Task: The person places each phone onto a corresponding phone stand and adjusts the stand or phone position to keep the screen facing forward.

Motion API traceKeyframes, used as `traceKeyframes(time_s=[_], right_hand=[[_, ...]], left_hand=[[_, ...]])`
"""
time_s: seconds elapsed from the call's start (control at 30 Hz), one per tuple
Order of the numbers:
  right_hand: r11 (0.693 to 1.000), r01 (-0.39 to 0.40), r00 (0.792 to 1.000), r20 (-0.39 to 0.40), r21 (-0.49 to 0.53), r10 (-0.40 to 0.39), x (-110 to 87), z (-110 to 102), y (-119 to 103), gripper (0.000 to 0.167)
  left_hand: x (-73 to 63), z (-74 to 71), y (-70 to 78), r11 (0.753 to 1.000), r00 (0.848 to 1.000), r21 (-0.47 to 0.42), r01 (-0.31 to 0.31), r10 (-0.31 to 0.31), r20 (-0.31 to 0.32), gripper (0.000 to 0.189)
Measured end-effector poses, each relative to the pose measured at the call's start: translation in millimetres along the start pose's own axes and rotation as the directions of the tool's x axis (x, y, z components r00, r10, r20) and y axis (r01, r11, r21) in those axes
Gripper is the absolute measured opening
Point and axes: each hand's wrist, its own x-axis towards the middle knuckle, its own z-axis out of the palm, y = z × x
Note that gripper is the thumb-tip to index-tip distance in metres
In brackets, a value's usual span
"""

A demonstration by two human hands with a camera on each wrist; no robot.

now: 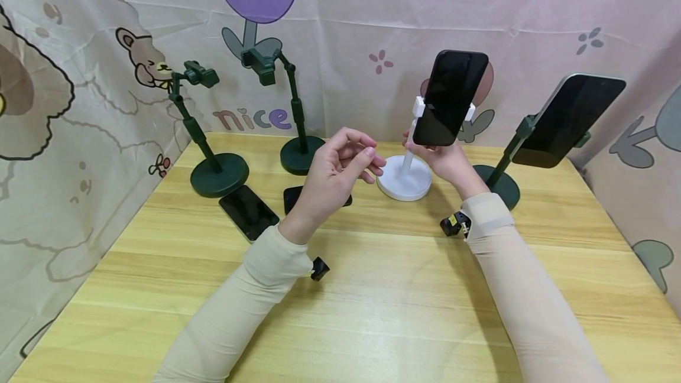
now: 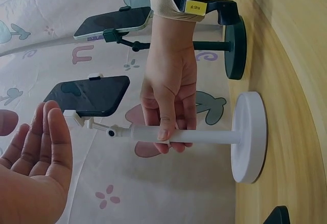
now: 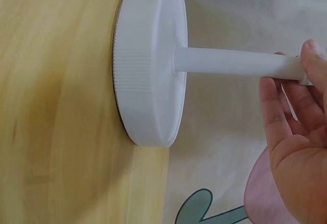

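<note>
My right hand point(image 1: 449, 164) grips the pole of a white phone stand point(image 1: 405, 182), thumb on one side and fingers around the other, as the left wrist view shows. The stand's round base rests on the table. A black smartphone point(image 1: 451, 99) sits tilted upright in its white clamp. To the left of the stand, my left hand point(image 1: 335, 176) hovers with loosely bent fingers and nothing in them. In the left wrist view its fingers point(image 2: 60, 142) appear close to the clamped phone. The right wrist view has the right hand point(image 3: 301, 127) at the upper pole.
A green stand point(image 1: 505, 188) on the right carries another smartphone point(image 1: 569, 120). Two more green stands, one at far left point(image 1: 219, 176) and one behind point(image 1: 300, 155), have bare clamps. One phone point(image 1: 249, 213) lies flat before them; another point(image 1: 291, 198) is partly behind my left hand.
</note>
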Motion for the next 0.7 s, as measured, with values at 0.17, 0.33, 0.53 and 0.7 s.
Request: traceKeyframes(time_s=[0.17,0.33,0.53,0.7], right_hand=[[1.000,-0.007,1.000,0.004,0.015,0.007,2.6,-2.0,6.7,0.034],[1.000,-0.004,1.000,0.005,0.022,0.004,3.3,-3.5,7.9,0.035],[0.999,-0.028,0.999,0.019,0.030,0.027,3.7,-4.8,9.3,0.037],[1.000,-0.015,1.000,0.007,0.017,0.015,5.6,-2.3,9.9,0.037]], left_hand=[[0.6,1.2,-1.1,1.000,1.000,0.007,0.014,-0.014,0.004,0.017],[1.1,2.2,-1.8,1.000,1.000,0.017,0.019,-0.019,0.006,0.016],[1.0,2.5,-1.2,1.000,1.000,0.021,0.022,-0.022,0.009,0.016],[0.5,0.9,-1.7,0.999,1.000,0.035,0.029,-0.029,0.002,0.018]])
